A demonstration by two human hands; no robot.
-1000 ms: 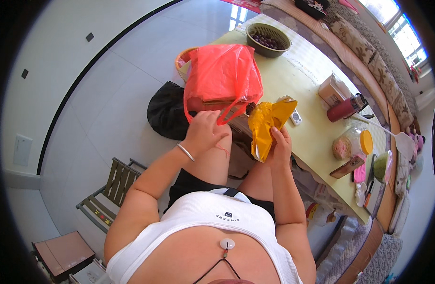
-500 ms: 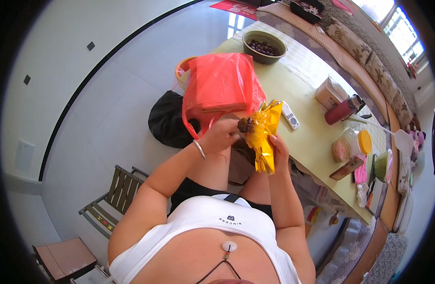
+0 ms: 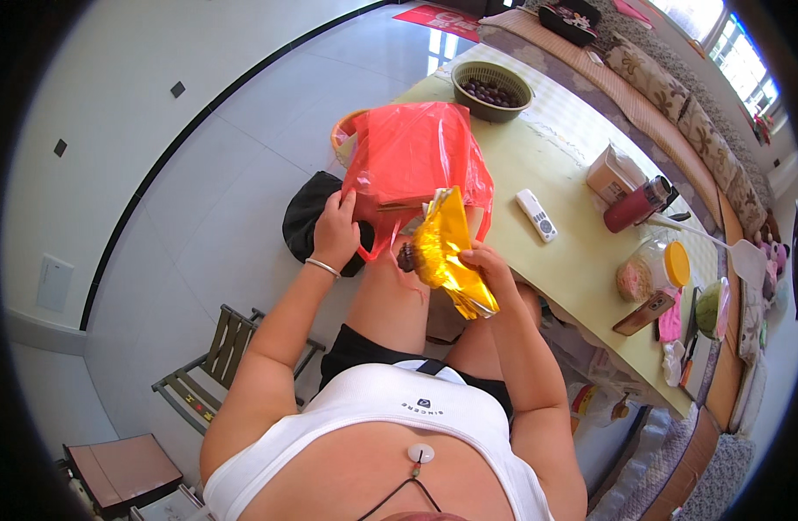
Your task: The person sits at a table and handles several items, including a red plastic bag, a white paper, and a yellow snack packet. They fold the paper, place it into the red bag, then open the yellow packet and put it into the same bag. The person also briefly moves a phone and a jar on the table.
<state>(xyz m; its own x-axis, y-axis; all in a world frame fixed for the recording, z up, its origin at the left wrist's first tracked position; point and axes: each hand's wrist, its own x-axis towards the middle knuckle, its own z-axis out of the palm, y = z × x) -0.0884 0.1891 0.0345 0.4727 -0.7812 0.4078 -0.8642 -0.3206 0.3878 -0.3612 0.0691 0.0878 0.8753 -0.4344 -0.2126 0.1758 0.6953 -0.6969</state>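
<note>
My left hand (image 3: 336, 233) is closed at the near left edge of a red plastic bag (image 3: 412, 161), its fingers gripping the thin plastic. Brown, flat-edged contents show at the bag's opening; the rest is covered. In my right hand (image 3: 488, 267) is a folded gold foil piece (image 3: 451, 243), held by its right side between thumb and fingers above my lap. The foil is crinkled in the middle, and a dark, knobbly lump (image 3: 407, 257) sticks out at its left. What the lump is, I cannot tell.
The pale green table (image 3: 503, 165) carries a basket (image 3: 493, 106) of dark round fruit, a white remote (image 3: 536, 215), a red flask (image 3: 638, 205), a yellow-lidded jar (image 3: 651, 271) and a phone (image 3: 644, 313). A folding stool (image 3: 209, 365) stands left; a black bag (image 3: 310, 221) lies beyond it.
My left hand has left the dark lump and moved left onto the red bag's edge. My right hand has brought the gold foil slightly left and toward me, tilting it.
</note>
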